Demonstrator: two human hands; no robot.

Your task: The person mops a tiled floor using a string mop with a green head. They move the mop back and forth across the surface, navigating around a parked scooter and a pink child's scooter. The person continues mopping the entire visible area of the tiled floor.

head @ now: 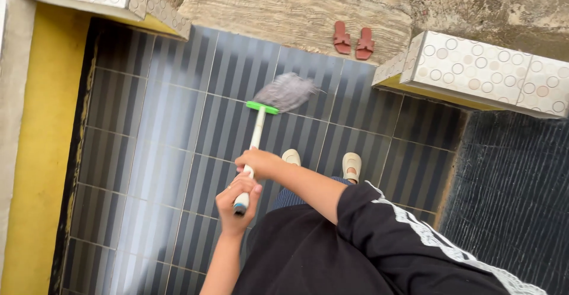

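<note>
The striped floor (148, 153) is taking up most of the view, dark grey tiles running from a yellow band on one side to a black mat (510, 194) on the other. A stone step (296, 10) is lying along the far edge, with a pair of red sandals (352, 40) sitting on it. The person in a black top is standing in pale shoes (351, 166) and holding a mop (256, 135) out in front. Its grey head, blurred, is lying on the tiles well ahead of both hands, the green bar just behind it. The right hand (258, 163) is wrapping the white handle higher up — fingers closed round it. The left hand (236, 203) is gripping the handle's end, fingers curled tight, just below the right.
</note>
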